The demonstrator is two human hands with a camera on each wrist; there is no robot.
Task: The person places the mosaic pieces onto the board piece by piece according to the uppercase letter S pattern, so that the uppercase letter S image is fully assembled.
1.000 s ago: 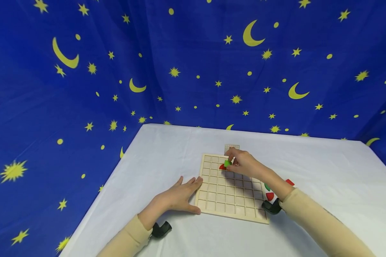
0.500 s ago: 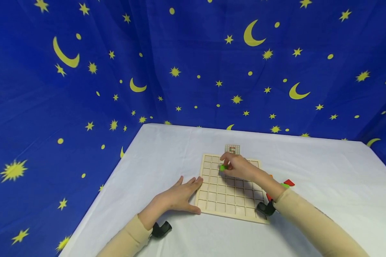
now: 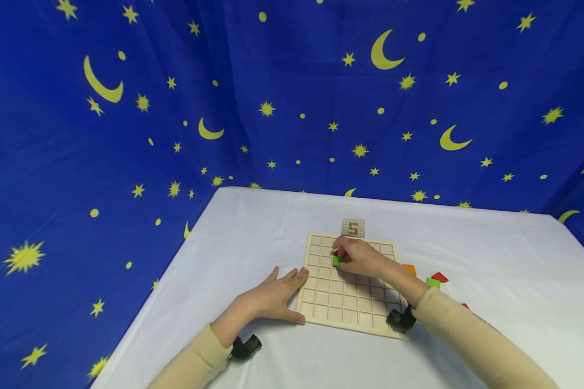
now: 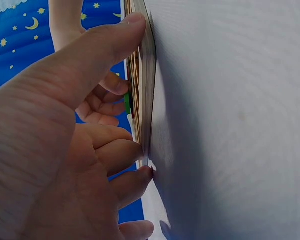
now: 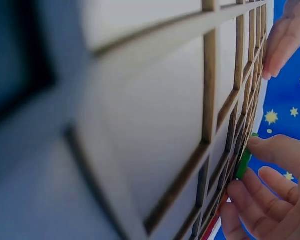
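Observation:
A light wooden grid board (image 3: 336,300) lies on the table. Over its upper part my right hand (image 3: 362,258) pinches a green square tile (image 3: 337,261) between thumb and fingers, low at one of the cells. The right wrist view has the thumb on one edge of that green tile (image 5: 245,162) and a fingertip at the other. Just behind it, a red piece (image 3: 336,252) shows partly under the fingers. My left hand (image 3: 272,297) rests along the board's left side with fingers spread, thumb near the front corner; its thumb (image 4: 132,25) touches the board's edge.
A small grid card with an S figure (image 3: 352,228) lies behind the board. To the right are loose pieces: an orange one (image 3: 409,269), a light green one (image 3: 433,282) and a red one (image 3: 439,277). The right forearm hides part of that area. A starry blue curtain (image 3: 292,108) surrounds the table.
My right hand has brought the green tile left and nearer to me, down to the board. More of the card and the loose pieces shows. The left hand stays in place.

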